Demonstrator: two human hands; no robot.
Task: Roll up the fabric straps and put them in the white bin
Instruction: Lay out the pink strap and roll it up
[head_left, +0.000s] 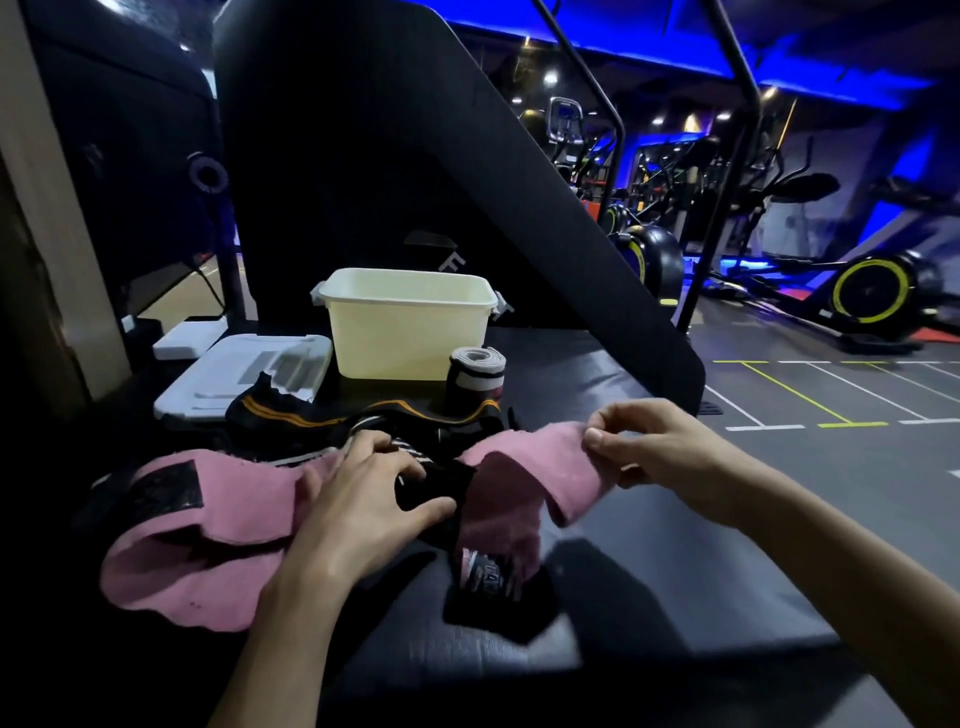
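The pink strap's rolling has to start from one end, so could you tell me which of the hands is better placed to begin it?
Probably the right hand: it already pinches the pink strap at its lifted end, while the left hand rests flat mid-strap.

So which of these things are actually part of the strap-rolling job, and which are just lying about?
Part of the job:
- pink strap, pinched by the right hand, left hand resting on the pile
- black strap with orange stripes
- rolled strap, standing beside the bin
- white bin

Lying about:
- bin lid
- exercise bikes behind
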